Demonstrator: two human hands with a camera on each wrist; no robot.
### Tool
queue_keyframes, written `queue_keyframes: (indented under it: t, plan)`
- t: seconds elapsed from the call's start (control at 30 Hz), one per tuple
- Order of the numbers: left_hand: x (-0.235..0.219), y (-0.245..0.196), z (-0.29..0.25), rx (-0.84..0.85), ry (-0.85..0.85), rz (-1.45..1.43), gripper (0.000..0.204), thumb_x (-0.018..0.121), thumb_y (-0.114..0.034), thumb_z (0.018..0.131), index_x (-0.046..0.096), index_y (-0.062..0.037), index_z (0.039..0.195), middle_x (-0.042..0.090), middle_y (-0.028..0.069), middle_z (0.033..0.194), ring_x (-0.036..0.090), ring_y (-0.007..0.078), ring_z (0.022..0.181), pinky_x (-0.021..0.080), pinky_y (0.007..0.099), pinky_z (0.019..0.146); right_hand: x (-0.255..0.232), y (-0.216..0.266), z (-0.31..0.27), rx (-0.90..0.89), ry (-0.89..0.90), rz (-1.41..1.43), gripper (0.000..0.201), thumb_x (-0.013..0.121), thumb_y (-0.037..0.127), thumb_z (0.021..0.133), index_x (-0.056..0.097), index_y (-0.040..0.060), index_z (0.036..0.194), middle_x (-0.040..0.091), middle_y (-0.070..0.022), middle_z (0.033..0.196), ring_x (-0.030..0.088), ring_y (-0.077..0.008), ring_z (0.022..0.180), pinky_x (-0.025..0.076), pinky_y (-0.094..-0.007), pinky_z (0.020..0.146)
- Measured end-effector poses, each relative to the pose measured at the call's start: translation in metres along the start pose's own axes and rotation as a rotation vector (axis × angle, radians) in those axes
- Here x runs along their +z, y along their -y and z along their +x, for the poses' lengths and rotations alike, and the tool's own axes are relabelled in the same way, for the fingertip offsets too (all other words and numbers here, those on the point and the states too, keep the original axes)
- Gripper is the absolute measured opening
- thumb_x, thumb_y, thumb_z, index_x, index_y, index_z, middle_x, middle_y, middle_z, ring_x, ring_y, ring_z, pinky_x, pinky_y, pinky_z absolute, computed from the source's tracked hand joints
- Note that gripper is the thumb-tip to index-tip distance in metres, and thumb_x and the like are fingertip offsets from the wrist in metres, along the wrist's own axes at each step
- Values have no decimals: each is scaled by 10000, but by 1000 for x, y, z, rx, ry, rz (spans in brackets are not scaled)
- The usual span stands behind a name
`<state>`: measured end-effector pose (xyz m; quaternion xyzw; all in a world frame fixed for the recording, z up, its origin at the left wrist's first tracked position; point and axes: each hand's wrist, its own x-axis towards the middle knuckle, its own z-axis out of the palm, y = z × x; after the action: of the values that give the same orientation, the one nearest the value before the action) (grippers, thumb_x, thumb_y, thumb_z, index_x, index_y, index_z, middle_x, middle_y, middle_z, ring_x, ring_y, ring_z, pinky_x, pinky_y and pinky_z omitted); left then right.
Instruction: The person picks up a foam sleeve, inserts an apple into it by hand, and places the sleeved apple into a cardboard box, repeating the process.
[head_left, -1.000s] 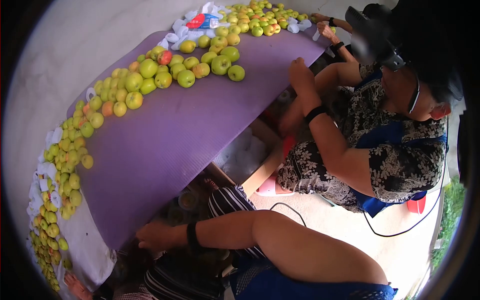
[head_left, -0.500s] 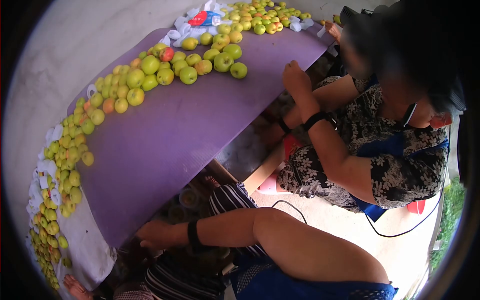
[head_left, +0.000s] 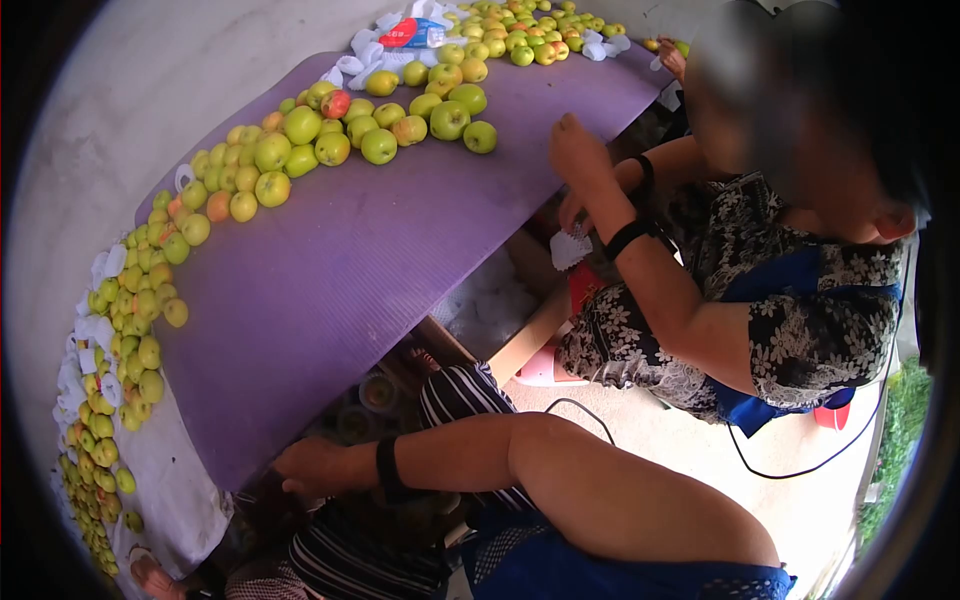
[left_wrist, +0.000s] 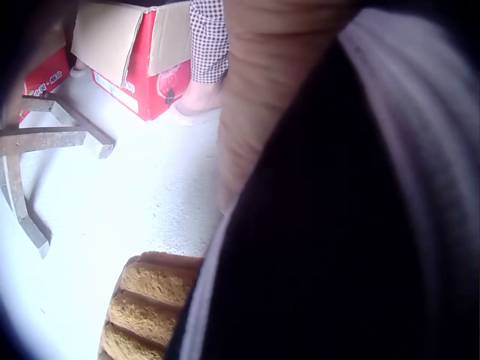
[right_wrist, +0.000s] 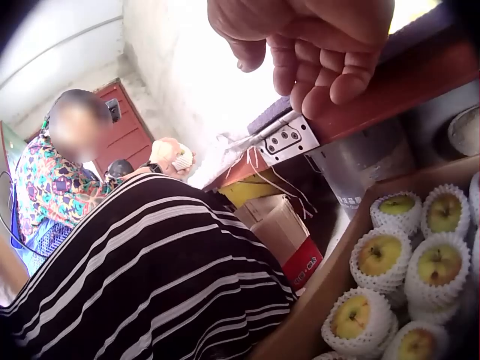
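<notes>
My right hand hovers by the near edge of the purple table mat in the head view. Seen from the right wrist, that hand has loosely curled fingers and nothing in them. Below it stands a cardboard box of apples in white foam nets. In the left wrist view my left hand lies against dark striped cloth, its fingers hidden. Loose green and yellow apples line the mat's far edge.
A person in a floral top sits at the right, a foam net at their hand, beside an open box. Another person holds a netted apple. A wooden stool leg and a red box stand on the floor.
The neighbour at the right has lifted a hand out of the box, and a white foam net now shows at it. My right hand has barely moved.
</notes>
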<state>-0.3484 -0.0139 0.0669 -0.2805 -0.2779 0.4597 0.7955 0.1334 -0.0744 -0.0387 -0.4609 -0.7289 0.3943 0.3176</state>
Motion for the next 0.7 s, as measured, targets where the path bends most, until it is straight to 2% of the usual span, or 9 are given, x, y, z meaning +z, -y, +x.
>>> queue_keyframes:
  t: [0.03,0.1,0.2,0.23,0.3,0.63,0.7]
  plan:
    - [-4,3,-1,-2,-4,56,188,497,-231,902,557,-59,949,583,106,864,567,221,815,463,335,810,0,0,-1,-1,0,-2,277,619,249,784,604,-17,859,626,-207,829,606,-376,832,473,-450,746]
    - [-14,6,-4,-13,3,168,193,492,-235,905,551,-57,951,581,107,858,567,222,810,464,338,809,-2,-1,1,-12,48,-29,282,587,203,772,562,3,970,616,-202,889,597,-370,876,475,-462,755]
    - [-27,9,-3,-36,14,337,201,485,-240,909,542,-53,955,579,108,849,566,224,802,465,343,807,7,-9,4,-41,56,-31,294,580,204,773,552,10,992,615,-194,909,592,-369,885,473,-458,758]
    - [-32,9,-3,-41,15,392,204,482,-242,911,539,-51,957,578,109,847,566,224,800,465,345,807,10,-10,4,-44,54,-37,294,580,204,773,552,10,992,615,-194,909,592,-369,885,473,-458,758]
    - [-42,11,-6,-46,15,504,209,477,-245,914,534,-49,960,576,110,841,566,226,795,465,348,806,12,-11,2,-63,-40,-14,267,623,240,776,598,-11,863,626,-203,817,607,-375,825,477,-450,733]
    - [-79,38,-21,-37,-8,1083,237,453,-262,928,504,-36,974,567,116,812,564,231,769,468,364,800,15,-11,-1,-94,-67,3,262,636,209,754,601,-19,879,627,-212,825,606,-376,836,477,-443,747]
    - [-88,46,-22,-36,-20,1197,242,448,-266,931,498,-33,976,566,117,806,563,232,763,469,367,799,9,-3,-3,-7,-17,-48,257,637,205,750,605,-20,871,625,-215,826,605,-377,839,477,-443,750]
